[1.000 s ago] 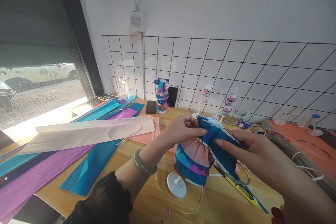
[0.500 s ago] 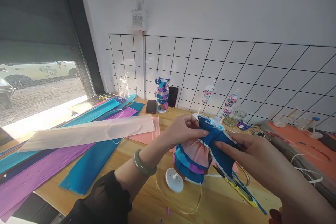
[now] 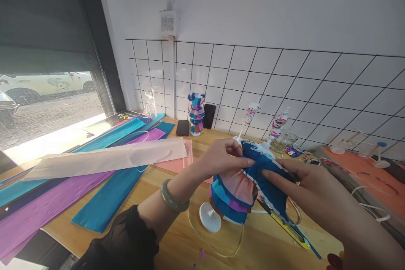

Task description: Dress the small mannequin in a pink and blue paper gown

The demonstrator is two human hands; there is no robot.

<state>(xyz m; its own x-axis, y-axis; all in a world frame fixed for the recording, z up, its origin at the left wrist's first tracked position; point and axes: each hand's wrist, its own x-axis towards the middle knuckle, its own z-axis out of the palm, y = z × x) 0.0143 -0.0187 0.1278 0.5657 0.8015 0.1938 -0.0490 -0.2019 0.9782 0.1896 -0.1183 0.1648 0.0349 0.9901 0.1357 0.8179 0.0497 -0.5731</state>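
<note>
A tilted miniature dress form wears a layered crepe paper skirt (image 3: 236,184) in pink, blue and purple; its round white base (image 3: 210,217) points toward me. Over its upper part lies a dark blue crepe paper piece (image 3: 271,185) with a whitish ragged edge. My left hand (image 3: 221,160) pinches that piece near its upper left, thumb on top. From the other side my right hand (image 3: 308,183) is closed on it too, its thumb laid along the blue surface. The fingertips beneath the paper are hidden.
Crepe paper strips (image 3: 104,158) cover the table's left side. A decorated dress form (image 3: 196,114) stands between two phones at the back. Two more patterned forms (image 3: 252,112) rise behind my hands. A yellow cutter (image 3: 292,234) lies below my right hand, near a glass bowl (image 3: 284,140).
Both hands and the blue paper have shifted slightly right in the view. The paper's lower corner hangs a little farther right and lower. Both hands keep their hold.
</note>
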